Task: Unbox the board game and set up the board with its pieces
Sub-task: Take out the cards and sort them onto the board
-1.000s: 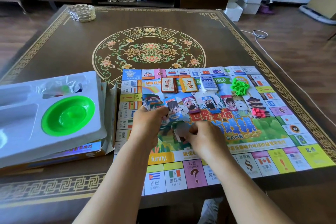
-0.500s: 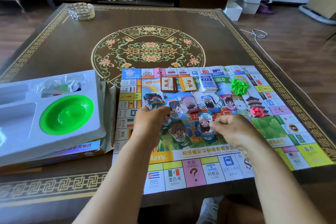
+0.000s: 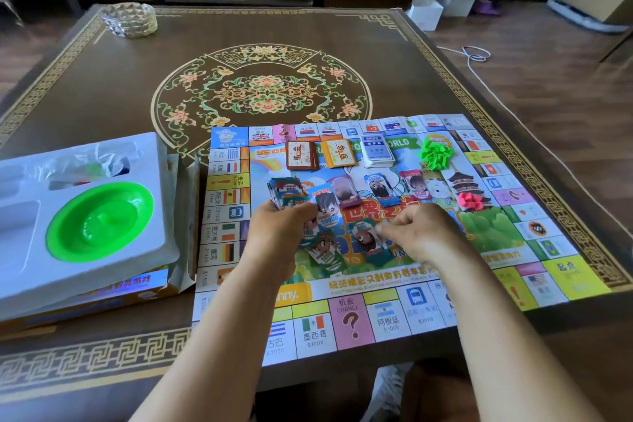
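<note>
Evidently sorting by value, the left hand point(image 3: 279, 228) grips the money stack point(image 3: 286, 192) while the right hand point(image 3: 419, 233) pinches one note point(image 3: 368, 240) onto the board point(image 3: 565, 279).

The table point(image 3: 102, 86) is finished in dark brown, edged with a gold key-pattern border, and centred with a round floral medallion in green, cream and pink. The board point(image 3: 404, 305) is printed in many colours: white squares with flags, a pink square with a question mark, yellow corners, a blue and green cartoon centre. A brown deck point(image 3: 300, 155), an orange deck point(image 3: 338, 153) and a white-and-blue deck point(image 3: 376, 151) are seen. Houses point(image 3: 435, 154) are bright green; hotels point(image 3: 470, 201) are pink-red. The tray point(image 3: 113, 250) is white, the bowl point(image 3: 99, 217) neon green. The notes point(image 3: 286, 193) are printed with cartoon faces on blue, green and pink.
</note>
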The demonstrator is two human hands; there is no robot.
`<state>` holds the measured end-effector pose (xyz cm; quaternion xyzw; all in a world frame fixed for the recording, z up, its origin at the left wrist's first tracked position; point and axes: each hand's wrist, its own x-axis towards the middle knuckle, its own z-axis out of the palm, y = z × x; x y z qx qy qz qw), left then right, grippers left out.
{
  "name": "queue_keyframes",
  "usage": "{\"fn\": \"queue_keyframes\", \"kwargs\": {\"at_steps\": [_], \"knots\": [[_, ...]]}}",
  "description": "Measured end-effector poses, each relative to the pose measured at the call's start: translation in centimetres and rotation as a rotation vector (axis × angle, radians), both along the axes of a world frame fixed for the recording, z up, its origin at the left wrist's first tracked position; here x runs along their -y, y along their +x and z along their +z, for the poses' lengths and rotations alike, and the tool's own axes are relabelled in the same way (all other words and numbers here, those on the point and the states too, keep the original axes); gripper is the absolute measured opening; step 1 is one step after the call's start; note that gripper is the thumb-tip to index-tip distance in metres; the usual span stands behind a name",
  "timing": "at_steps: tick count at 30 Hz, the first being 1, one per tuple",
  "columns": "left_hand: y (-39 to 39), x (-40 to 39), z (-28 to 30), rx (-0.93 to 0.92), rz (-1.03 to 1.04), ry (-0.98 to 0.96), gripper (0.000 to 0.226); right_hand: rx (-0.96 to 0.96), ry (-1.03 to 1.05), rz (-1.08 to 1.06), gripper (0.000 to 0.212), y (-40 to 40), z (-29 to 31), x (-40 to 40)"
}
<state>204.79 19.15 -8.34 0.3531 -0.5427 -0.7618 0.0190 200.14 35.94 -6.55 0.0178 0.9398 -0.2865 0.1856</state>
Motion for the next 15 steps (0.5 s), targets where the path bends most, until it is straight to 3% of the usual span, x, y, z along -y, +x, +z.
{"fn": "queue_keyframes", "kwargs": {"at_steps": [5, 7, 11, 15], "knots": [[0.0, -1.2, -0.1, -0.003, -0.064, -0.023, 0.008, 0.04, -0.452, -0.101, 0.029, 0.8, 0.7, 1.0], [0.0, -1.7, -0.2, -0.011, -0.089, -0.021, 0.007, 0.053, -0.512, -0.091, 0.021, 1.2, 0.0, 1.6], [-0.3, -2.2, -0.1, -0.046, -0.109, 0.031, 0.004, -0.047, -0.463, -0.142, 0.013, 0.4, -0.6, 1.6], [-0.6, -1.8, 0.3, -0.042, -0.102, 0.145, 0.005, -0.201, -0.269, -0.212, 0.019, -2.6, -0.2, 0.3]]}}
